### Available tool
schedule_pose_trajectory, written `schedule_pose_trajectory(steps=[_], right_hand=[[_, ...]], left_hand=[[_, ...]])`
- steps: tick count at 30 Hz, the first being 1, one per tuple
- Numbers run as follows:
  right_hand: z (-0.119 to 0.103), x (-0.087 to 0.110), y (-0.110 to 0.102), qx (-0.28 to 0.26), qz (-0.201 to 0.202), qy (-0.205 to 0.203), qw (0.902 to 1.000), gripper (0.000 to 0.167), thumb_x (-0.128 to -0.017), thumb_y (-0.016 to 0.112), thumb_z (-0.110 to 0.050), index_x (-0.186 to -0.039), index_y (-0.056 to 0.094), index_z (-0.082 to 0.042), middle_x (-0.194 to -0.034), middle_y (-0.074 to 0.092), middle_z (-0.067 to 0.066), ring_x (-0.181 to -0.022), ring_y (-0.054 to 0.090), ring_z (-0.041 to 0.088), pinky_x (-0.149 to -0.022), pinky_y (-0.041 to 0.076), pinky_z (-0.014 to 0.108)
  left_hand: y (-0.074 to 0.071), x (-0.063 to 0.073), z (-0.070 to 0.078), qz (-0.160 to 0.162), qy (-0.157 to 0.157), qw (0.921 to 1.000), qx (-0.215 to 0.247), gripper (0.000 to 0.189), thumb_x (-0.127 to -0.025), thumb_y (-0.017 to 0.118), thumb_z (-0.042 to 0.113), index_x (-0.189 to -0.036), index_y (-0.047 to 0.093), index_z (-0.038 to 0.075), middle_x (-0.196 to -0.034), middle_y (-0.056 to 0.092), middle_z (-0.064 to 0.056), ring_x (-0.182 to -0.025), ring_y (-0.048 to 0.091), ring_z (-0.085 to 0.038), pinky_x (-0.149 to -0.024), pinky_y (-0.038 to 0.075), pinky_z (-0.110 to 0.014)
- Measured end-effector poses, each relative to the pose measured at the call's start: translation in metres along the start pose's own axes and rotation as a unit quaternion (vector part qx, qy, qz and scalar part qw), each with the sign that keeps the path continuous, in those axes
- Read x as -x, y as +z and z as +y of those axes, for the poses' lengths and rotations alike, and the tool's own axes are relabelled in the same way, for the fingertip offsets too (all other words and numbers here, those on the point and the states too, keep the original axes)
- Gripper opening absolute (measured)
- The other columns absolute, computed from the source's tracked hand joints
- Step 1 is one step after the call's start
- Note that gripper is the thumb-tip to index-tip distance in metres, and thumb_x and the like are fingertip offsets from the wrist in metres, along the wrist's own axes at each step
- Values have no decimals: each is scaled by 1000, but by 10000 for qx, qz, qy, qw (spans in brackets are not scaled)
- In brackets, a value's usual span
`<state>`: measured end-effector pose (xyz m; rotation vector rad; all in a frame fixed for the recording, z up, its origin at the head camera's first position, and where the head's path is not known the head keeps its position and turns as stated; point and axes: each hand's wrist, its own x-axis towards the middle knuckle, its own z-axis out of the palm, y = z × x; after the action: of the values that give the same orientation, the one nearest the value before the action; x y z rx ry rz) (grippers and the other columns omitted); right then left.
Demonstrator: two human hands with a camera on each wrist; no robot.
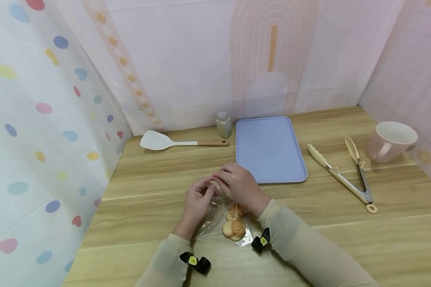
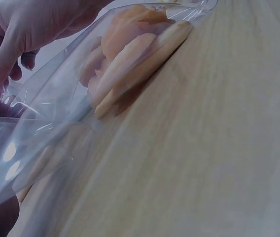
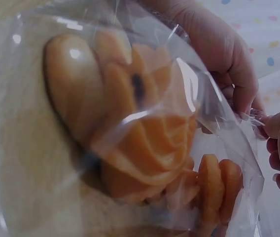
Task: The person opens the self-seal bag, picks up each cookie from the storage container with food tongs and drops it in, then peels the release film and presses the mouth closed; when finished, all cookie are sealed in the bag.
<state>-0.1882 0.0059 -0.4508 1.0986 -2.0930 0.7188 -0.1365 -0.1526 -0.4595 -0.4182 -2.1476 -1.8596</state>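
Note:
A clear plastic bag [image 1: 209, 218] with several cookies [image 1: 238, 228] in it lies on the table in front of the person. Some cookies are round and pale, others swirled and orange-brown. At the bag's far end, the left hand [image 1: 197, 199] pinches the gathered plastic between thumb and fingers. Close against it, the right hand [image 1: 238, 185] pinches the same end. In the right wrist view both hands meet at the bunched plastic, beyond the swirled cookie [image 3: 145, 153]. The left wrist view shows the cookies [image 2: 130, 59] through the bag, resting on the wood.
A blue tray [image 1: 269, 149] lies just beyond the right hand. Behind are a white spatula [image 1: 156, 140] with a wooden handle and a small jar [image 1: 224, 124]. To the right stand spread tongs [image 1: 348, 185] and a pink mug [image 1: 389, 143]. Curtains border the table.

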Motion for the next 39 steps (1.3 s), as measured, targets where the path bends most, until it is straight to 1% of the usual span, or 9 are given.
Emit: schedule_pose_trajectory(steps=[7, 11, 19, 22, 27, 29, 32, 34, 39], right_hand=[[-1, 0, -1, 345, 14, -369, 9987, 7, -89, 68, -11, -89, 73, -6, -87, 66, 2, -82, 61, 15, -72, 53, 25], [-1, -1, -1, 503, 67, -396, 9979, 6, -88, 67, -11, -87, 71, -6, -86, 66, 2, -81, 61, 16, -71, 53, 25], [-1, -1, 1, 101, 236, 124, 9996, 2, -88, 64, -7, -86, 64, -6, -84, 62, 3, -79, 58, 17, -68, 52, 26], [-1, -1, 1, -37, 338, 365, 9988, 4, -86, 66, -4, -85, 62, -6, -82, 60, 4, -77, 58, 18, -66, 51, 27], [2, 0, -1, -223, 469, 766, 9957, 5, -88, 61, -4, -84, 61, -6, -81, 59, 3, -73, 55, 18, -63, 48, 28], [3, -1, -3, -304, 429, 706, 9961, 5, -89, 60, -6, -84, 62, -7, -82, 60, 2, -75, 55, 17, -64, 48, 27], [3, -2, -5, -401, 322, 368, 9980, 4, -88, 63, -10, -87, 64, -7, -85, 61, 2, -78, 56, 15, -67, 49, 26], [4, -2, -6, -371, 258, 158, 9989, 8, -86, 68, -14, -89, 65, -7, -87, 61, 2, -80, 56, 15, -68, 49, 25], [3, -1, -6, -142, 182, -30, 9997, 17, -83, 75, -21, -90, 67, -8, -87, 61, 1, -81, 57, 15, -69, 50, 26]], left_hand=[[1, 2, 8, -9, -94, 9997, -210, 23, -89, 51, -14, -107, 64, -12, -69, 60, -26, -60, 59, -16, -56, 51, -26], [1, 1, 7, -48, 11, 9995, -305, 22, -88, 51, -14, -106, 65, -12, -67, 60, -25, -58, 58, -24, -54, 48, -21], [0, 1, 10, -151, 12, 9989, -451, 30, -88, 50, -14, -112, 65, -7, -67, 62, -22, -57, 59, -34, -52, 47, -20], [0, 1, 11, -155, -20, 9991, -403, 30, -89, 50, -14, -114, 65, -6, -66, 62, -23, -58, 59, -38, -50, 48, -25], [0, 0, 11, -129, -198, 9993, -303, 28, -89, 49, -14, -112, 64, -10, -69, 63, -24, -59, 63, -26, -57, 55, -39], [0, 0, 11, -103, -253, 9994, -209, 28, -89, 50, -14, -113, 63, -11, -70, 62, -26, -60, 64, -22, -59, 56, -38], [-1, 1, 11, -62, -273, 9996, -63, 26, -89, 50, -14, -113, 62, -13, -71, 61, -29, -60, 63, -20, -61, 56, -32], [-1, 1, 11, -45, -249, 9997, -8, 26, -90, 50, -14, -112, 62, -12, -71, 60, -31, -61, 63, -20, -62, 56, -29], [-1, 2, 10, -88, -33, 9998, -192, 25, -89, 51, -13, -110, 64, -11, -69, 61, -28, -61, 62, -23, -61, 54, -28]])
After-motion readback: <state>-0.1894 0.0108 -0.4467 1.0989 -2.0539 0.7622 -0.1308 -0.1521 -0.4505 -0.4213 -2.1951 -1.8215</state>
